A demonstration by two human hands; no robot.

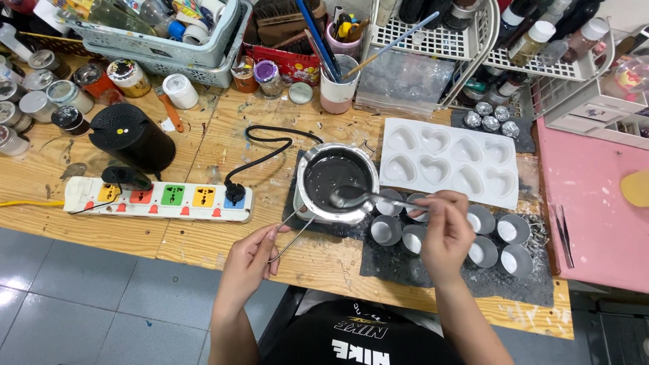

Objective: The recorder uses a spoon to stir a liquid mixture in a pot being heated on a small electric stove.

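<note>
My left hand (pixel 250 260) grips the thin wire handle (pixel 292 230) of a small metal melting pot (pixel 336 182) filled with dark grey liquid. My right hand (pixel 443 233) holds a metal spoon (pixel 362 198) whose bowl hangs over the pot's near rim, wet with the same liquid. Just right of the pot stand several small round metal cups (pixel 387 230) on a dark mat (pixel 433 270), some partly hidden under my right hand. A white tray mould (pixel 449 163) with heart-shaped hollows lies beyond the cups.
A multi-coloured power strip (pixel 159 197) lies left of the pot, with a black cable (pixel 267 152) looping to it. A black round device (pixel 130 136), jars, baskets and a brush cup (pixel 338 84) crowd the back. A pink board (pixel 595 203) lies at right.
</note>
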